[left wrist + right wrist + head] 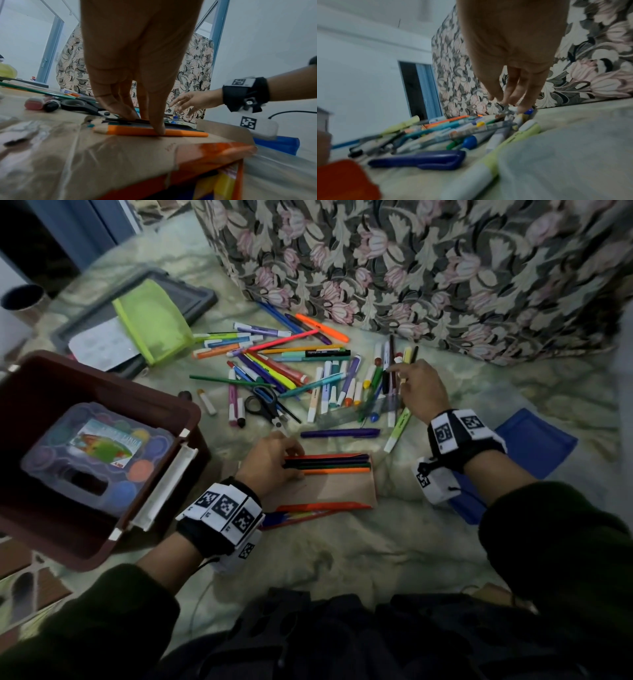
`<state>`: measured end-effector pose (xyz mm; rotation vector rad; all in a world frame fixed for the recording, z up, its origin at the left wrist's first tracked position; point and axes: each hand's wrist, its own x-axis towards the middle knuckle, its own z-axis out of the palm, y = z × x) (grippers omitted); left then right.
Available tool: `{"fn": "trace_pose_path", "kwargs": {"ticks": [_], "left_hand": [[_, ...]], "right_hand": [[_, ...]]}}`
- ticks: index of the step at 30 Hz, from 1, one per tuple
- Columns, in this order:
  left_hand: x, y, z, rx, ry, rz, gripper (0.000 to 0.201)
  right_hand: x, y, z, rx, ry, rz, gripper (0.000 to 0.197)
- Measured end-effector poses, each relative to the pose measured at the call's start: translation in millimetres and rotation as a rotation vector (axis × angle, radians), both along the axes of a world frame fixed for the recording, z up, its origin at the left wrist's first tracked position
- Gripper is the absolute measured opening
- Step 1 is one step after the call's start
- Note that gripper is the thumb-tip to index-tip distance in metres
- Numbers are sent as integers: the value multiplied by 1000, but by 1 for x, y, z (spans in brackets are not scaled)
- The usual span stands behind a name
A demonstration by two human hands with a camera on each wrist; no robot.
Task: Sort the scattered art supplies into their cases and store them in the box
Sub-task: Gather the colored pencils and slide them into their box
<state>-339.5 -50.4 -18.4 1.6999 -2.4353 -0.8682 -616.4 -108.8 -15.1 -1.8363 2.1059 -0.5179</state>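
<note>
The left hand [270, 455] pressed straight fingers on the pencils [329, 464] lying crosswise in the open case [325, 491]. The right hand [419, 392], fingers loosely spread and empty, reached the scattered pens [387, 371], pointing away; box [102, 542] far left.

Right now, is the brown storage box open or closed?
Open. The brown box has no lid on it, and the head view looks straight down onto the paint set lying inside.

Bed sheet [342, 559], prob.: pens [291, 364], scissors [263, 402], box [85, 457].
</note>
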Motion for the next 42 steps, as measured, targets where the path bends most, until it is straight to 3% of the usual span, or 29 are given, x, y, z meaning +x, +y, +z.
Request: {"fn": "trace_pose_path", "kwargs": {"ticks": [5,10,15,21,25,31,35,38,42], "left_hand": [[2,-5,0,2,41,-12,24],[-5,-17,0,10,63,-22,22],[-32,-35,14,-18,122,-61,21],[-101,-65,27,-64,182,-207,22],[-159,-85,25,-57,226,-241,29],[-213,-114,5,-135,-72,-346,31],[-227,-123,-1,-195,-226,-359,41],[-234,-123,-3,-203,-258,-339,47],[-233,-120,-5,-201,-219,-257,37]], "right_hand": [[1,-17,1,126,233,123,39],[3,-22,4,147,188,34,23],[-2,-13,9,-4,3,30,18],[-22,19,29,-355,-517,-286,15],[-36,50,39,-379,-632,-339,14],[-43,85,46,-467,-801,-395,8],[-45,97,45,-376,-886,-371,9],[-44,102,41,-358,-937,-375,8],[-38,106,35,-316,-980,-376,17]]}}
